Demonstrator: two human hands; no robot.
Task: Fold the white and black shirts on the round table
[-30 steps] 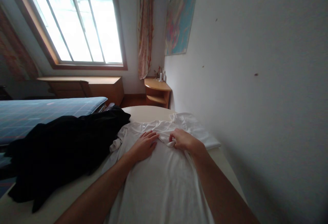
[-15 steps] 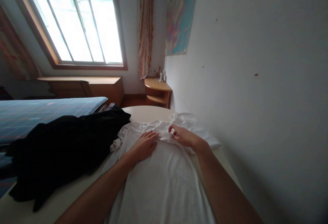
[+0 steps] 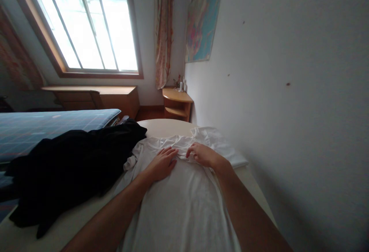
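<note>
A white T-shirt (image 3: 184, 206) lies spread lengthwise in front of me, its neckline at the far end and its upper part wrinkled. My left hand (image 3: 163, 163) rests flat on its chest area, fingers stretched out. My right hand (image 3: 204, 154) is curled at the wrinkled cloth on the right of the chest, with index finger and thumb pinching a fold. Behind the right hand, more white cloth (image 3: 221, 140), partly hidden by the hand, lies in a flat pile. The shirt's left sleeve end (image 3: 130, 163) is bunched up.
The cream table (image 3: 164, 126) has a rounded far edge. A black garment (image 3: 75, 167) lies heaped on its left side. Beyond it is a blue plaid mattress (image 3: 57, 123). A white wall (image 3: 273, 136) runs close along the right, and a small corner shelf (image 3: 177, 95) stands at the back.
My right hand has moved slightly left and toward me over the shirt, closer to my left hand. The left hand stays in place.
</note>
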